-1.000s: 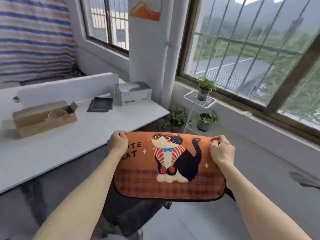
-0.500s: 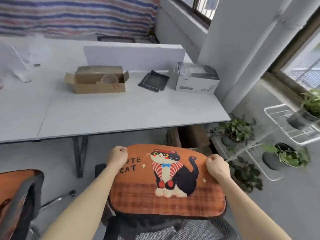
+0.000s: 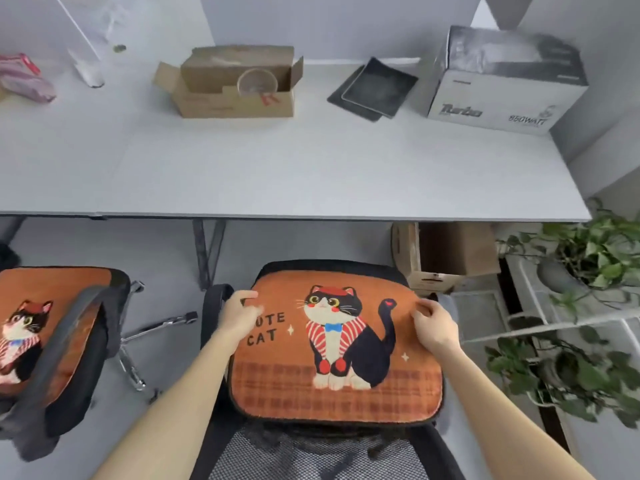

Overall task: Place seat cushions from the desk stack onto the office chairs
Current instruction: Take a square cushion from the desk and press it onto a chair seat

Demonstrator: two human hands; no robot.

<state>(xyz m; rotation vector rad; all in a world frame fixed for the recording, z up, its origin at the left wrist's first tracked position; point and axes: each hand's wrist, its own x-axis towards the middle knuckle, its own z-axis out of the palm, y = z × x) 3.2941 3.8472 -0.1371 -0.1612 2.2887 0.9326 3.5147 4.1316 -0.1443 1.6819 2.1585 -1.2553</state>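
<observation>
An orange seat cushion [image 3: 332,355] with a black-and-white cat and the words "CUTE CAT" lies flat on the seat of a black mesh office chair [image 3: 311,452] in front of the white desk [image 3: 311,174]. My left hand [image 3: 239,315] pinches the cushion's upper left edge beside the chair's armrest. At the upper right edge, my right hand [image 3: 434,325] holds the cushion with bent fingers. To the left stands a second office chair [image 3: 79,362] with the same kind of cat cushion [image 3: 31,327] on its seat. No cushion stack is in view.
On the desk lie an open cardboard box [image 3: 235,84], dark pads [image 3: 375,88], a grey "Turbo" carton [image 3: 502,81] and a pink bag [image 3: 20,77]. Under the desk stands a brown box [image 3: 446,254]. Potted plants [image 3: 588,258] on a white wire rack crowd the right side.
The view swung from the window down to the desk and chair. The cushion, held in the air before, came down and now lies on the chair seat.
</observation>
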